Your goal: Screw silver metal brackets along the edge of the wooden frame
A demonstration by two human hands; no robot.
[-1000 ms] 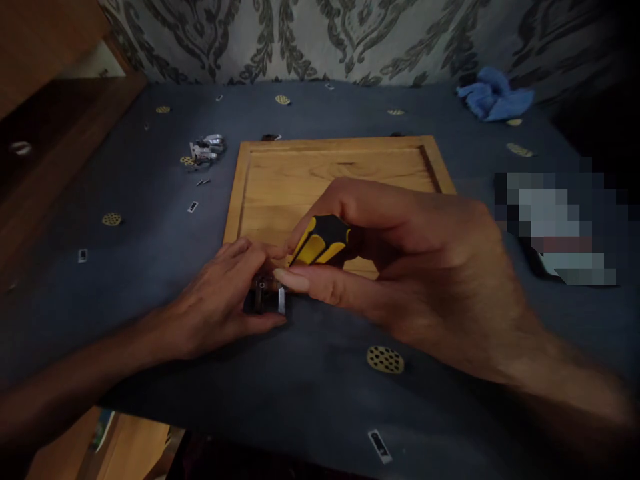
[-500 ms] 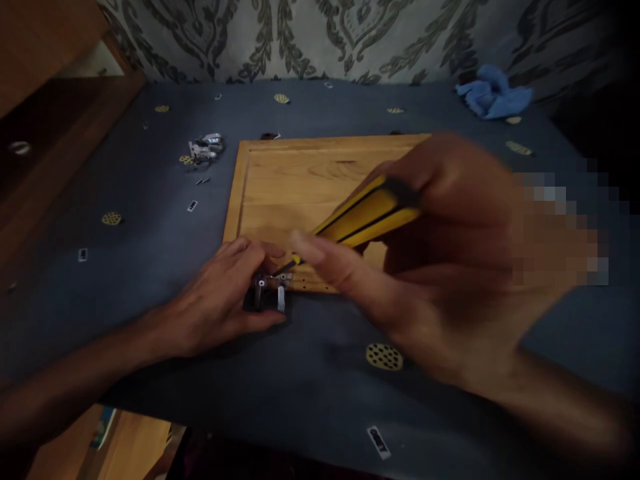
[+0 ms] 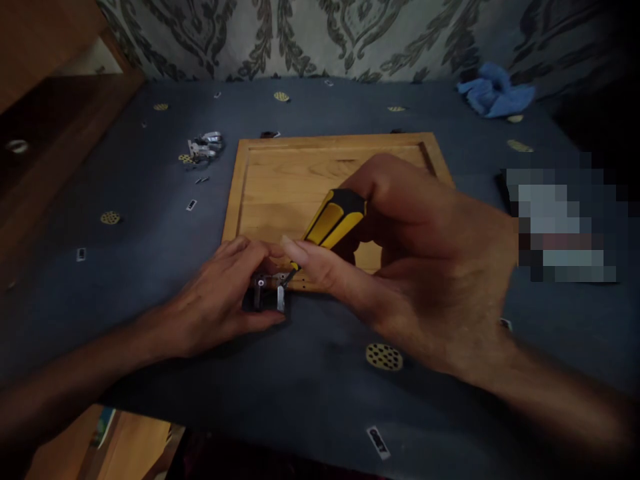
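Note:
My right hand [image 3: 430, 273] is closed round the yellow-and-black handle of a screwdriver [image 3: 333, 217], which points down and to the left. Its shaft reaches a metal cabinet hinge [image 3: 281, 297] at the near edge of a wooden cabinet door [image 3: 295, 193]. The exact spot where the tip rests is hard to make out. My left hand [image 3: 217, 297] grips this hinge, fingers over the door's edge and thumb in front. Screw heads show on the hinge, and small holes [image 3: 303, 283] lie in the wood to its right.
Several metal hinges [image 3: 206, 145] lie in a heap left of the door, with small screws [image 3: 201, 180] nearby. A blue cloth [image 3: 495, 92] rests at the back right. A pixelated object [image 3: 555, 227] lies on the right. Patterned wall stands behind; wooden shelving [image 3: 55, 100] is left.
My right hand has drawn in slightly and turned, so the screwdriver stands steeper, its lower end shifted right and down on the hinge. The pixelated object shows more. My left hand stays put.

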